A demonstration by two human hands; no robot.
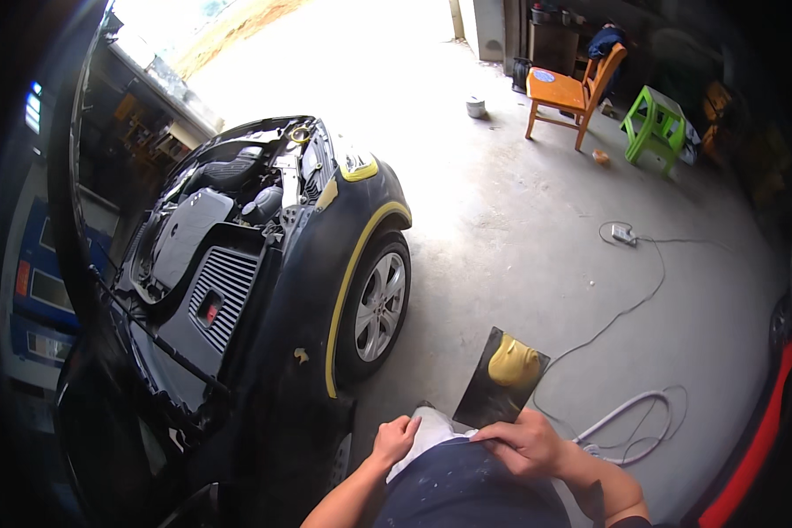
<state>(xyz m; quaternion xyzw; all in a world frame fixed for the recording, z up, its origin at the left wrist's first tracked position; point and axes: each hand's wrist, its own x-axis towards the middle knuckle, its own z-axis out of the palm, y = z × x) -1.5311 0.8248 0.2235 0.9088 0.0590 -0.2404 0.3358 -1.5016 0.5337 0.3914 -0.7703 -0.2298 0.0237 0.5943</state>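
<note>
While the right hand [526, 445] pinches a dark flat board [482, 387], the left hand [397, 439] is curled nearby

Through the head view, I see the board held out in front of the person's dark shirt [471, 488], its near end clamped in the right hand and its far end tipped up over the floor [493, 220]. A thick dollop of yellow paste [512, 361] sits near that far end. The left hand's fingers are folded in; whether they enclose anything, I cannot tell from here. It is apart from the board, in front of the person's body, with the black car [277, 308] beyond it.

The car's engine bay [194, 238] lies open. A yellow band [341, 304] follows the wheel arch around the front wheel [381, 301], and a small tan patch [302, 355] marks the fender. Across the floor, a white power strip [623, 234] trails its cord, and farther back an orange chair [556, 91] stands beside a green stool [656, 132].
</note>
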